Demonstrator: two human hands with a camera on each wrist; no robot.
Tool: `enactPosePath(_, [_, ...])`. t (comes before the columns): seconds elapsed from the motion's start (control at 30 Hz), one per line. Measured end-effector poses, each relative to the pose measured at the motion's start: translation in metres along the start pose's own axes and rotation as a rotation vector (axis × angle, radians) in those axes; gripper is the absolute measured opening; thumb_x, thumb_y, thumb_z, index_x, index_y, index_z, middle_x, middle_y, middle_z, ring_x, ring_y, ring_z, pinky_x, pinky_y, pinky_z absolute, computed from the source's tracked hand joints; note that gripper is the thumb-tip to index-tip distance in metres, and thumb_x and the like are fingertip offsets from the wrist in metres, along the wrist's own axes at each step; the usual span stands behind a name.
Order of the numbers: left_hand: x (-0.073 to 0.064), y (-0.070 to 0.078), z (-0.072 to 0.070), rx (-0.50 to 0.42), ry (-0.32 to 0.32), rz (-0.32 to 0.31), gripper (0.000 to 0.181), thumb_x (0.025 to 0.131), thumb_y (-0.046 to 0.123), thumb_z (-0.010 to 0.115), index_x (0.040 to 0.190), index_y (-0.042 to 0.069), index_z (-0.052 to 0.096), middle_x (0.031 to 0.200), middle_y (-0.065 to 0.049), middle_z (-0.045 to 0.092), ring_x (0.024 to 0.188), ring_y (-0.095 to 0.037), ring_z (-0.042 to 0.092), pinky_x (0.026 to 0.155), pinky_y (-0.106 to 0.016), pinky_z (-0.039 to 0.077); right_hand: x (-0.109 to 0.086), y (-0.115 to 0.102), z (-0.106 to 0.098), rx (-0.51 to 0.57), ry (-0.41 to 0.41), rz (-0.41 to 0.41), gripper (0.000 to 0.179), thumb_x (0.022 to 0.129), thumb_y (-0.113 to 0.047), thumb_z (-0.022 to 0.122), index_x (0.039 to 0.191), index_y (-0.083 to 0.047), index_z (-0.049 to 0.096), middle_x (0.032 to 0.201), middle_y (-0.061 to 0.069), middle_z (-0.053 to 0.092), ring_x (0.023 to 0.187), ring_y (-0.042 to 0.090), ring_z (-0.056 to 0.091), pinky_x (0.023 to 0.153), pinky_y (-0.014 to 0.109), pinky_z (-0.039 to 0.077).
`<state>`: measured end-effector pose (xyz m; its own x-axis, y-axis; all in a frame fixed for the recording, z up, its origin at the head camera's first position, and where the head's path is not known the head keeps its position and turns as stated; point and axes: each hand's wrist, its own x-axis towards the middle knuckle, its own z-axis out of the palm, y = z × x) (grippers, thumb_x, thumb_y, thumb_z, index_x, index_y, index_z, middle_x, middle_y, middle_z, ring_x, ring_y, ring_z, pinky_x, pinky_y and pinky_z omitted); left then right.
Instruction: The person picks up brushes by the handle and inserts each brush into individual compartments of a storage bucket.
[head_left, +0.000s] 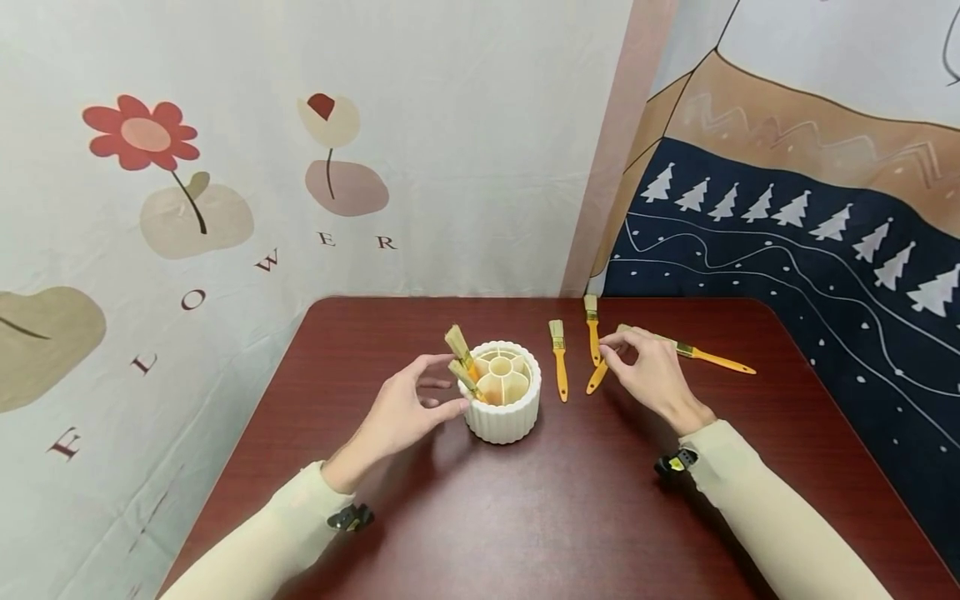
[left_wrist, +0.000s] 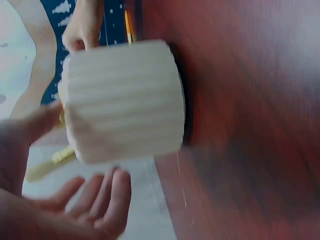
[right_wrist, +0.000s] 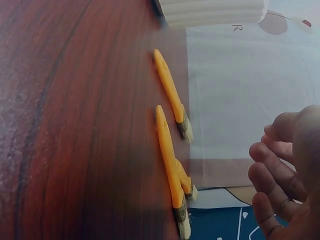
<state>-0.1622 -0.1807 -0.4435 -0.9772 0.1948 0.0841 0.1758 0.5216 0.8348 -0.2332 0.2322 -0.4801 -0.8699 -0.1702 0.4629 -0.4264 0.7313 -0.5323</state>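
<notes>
A white ribbed round organizer [head_left: 502,417] with compartments stands on the table. Two paintbrushes [head_left: 461,350] with yellow handles lean in its left compartments, bristles up. My left hand [head_left: 408,408] is at its left side, fingers spread and thumb by the rim; whether it touches is unclear. My right hand [head_left: 652,371] hovers over paintbrushes on the right, fingers bent loosely; in the right wrist view nothing shows between them. A brush handle [head_left: 596,379] lies below its fingertips, the rest partly hidden. Nearby lie an upright-pointing brush [head_left: 560,371] and another brush [head_left: 592,329].
One more paintbrush [head_left: 720,361] lies right of my right hand, its bristle end partly covered by it. The dark red table [head_left: 480,517] meets a printed flower cloth [head_left: 465,167] behind and a blue tree-patterned cloth [head_left: 750,242] at right.
</notes>
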Motion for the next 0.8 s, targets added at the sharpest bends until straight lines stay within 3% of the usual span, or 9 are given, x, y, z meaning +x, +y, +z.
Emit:
enactPosePath(0.13, [-0.011,0.008,0.013,-0.004,0.126,-0.055,0.068,0.092,0.034,0.103,0.148,0.015,0.070,0.136,-0.012,0.083,0.119,-0.034,0.085,0.107,-0.056,0.071,0.004,0.002,0.004,0.003,0.002,0.015,0.014,0.106,-0.009,0.084,0.119,-0.009,0.089,0.106,0.009,0.086,0.089,0.025,0.074,0.079,0.032,0.055])
enactPosePath(0.27, [-0.020,0.015,0.026,-0.015,0.190,-0.088,0.067,0.090,0.036,0.104,0.143,0.013,0.069,0.135,-0.008,0.081,0.121,-0.037,0.084,0.109,-0.059,0.069,0.009,0.002,0.009,0.007,-0.011,0.040,0.014,0.107,-0.010,0.085,0.120,-0.008,0.088,0.108,0.010,0.086,0.090,0.026,0.076,0.080,0.031,0.060])
enactPosePath(0.5, [-0.020,0.020,0.039,-0.010,0.217,-0.083,0.066,0.089,0.030,0.104,0.138,0.009,0.066,0.132,-0.011,0.078,0.121,-0.038,0.082,0.113,-0.060,0.066,0.017,-0.003,0.019,0.001,-0.043,0.081,0.014,0.109,-0.014,0.082,0.120,-0.007,0.087,0.112,0.014,0.087,0.094,0.031,0.080,0.087,0.046,0.066])
enactPosePath(0.8, [-0.018,0.020,0.043,-0.018,0.219,-0.090,0.064,0.089,0.030,0.104,0.137,0.010,0.067,0.131,-0.009,0.076,0.119,-0.037,0.083,0.111,-0.060,0.067,0.024,-0.007,0.029,-0.006,-0.097,0.142,0.017,0.110,-0.018,0.080,0.121,-0.006,0.086,0.116,0.016,0.086,0.102,0.034,0.079,0.090,0.048,0.067])
